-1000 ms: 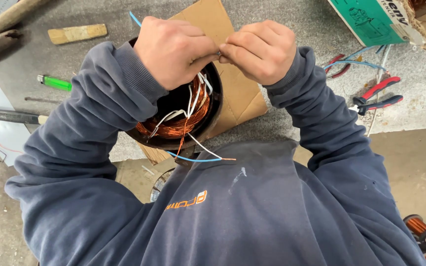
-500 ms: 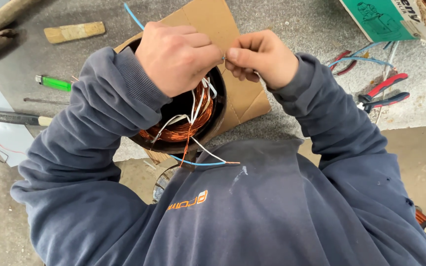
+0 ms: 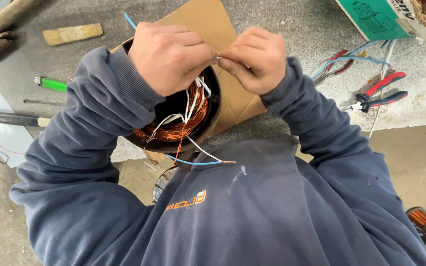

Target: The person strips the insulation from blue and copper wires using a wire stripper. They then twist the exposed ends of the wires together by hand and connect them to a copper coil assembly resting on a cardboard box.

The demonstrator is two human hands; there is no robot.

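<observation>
Grey concrete desk (image 3: 292,29) fills the upper part of the view, speckled and dusty. Cardboard sheet (image 3: 208,19) lies on it, under a dark round stator (image 3: 212,116) with copper windings (image 3: 173,130) visible inside. White leads (image 3: 189,101) rise out of the windings toward the hands. One blue wire (image 3: 193,162) and one white lead trail over the stator's near rim toward the person's navy sweatshirt.

Left hand (image 3: 171,56) is over the stator's far rim, fingers curled shut, thumb and forefinger pinched on a thin wire end (image 3: 217,57). Right hand (image 3: 255,59) meets it tip to tip, also pinched on that same wire end. The two hands touch at the fingertips, just above the stator's opening. Cannot tell whether the wire end between them is twisted or straight.

Right of the hands: a green carton (image 3: 375,17) at the desk's far edge, then red-and-blue pliers (image 3: 378,96) near the desk's front edge, with loose blue cable (image 3: 351,61) looped beside a second red-handled tool (image 3: 334,66).

Left of the hands: a wooden block (image 3: 72,33), a green lighter (image 3: 50,83) near the left sleeve, a thin metal rod (image 3: 45,102) below it, and a black-handled tool (image 3: 11,118) at the desk's left edge.

Bottom right corner: small copper coils (image 3: 420,216), well apart from the work.
</observation>
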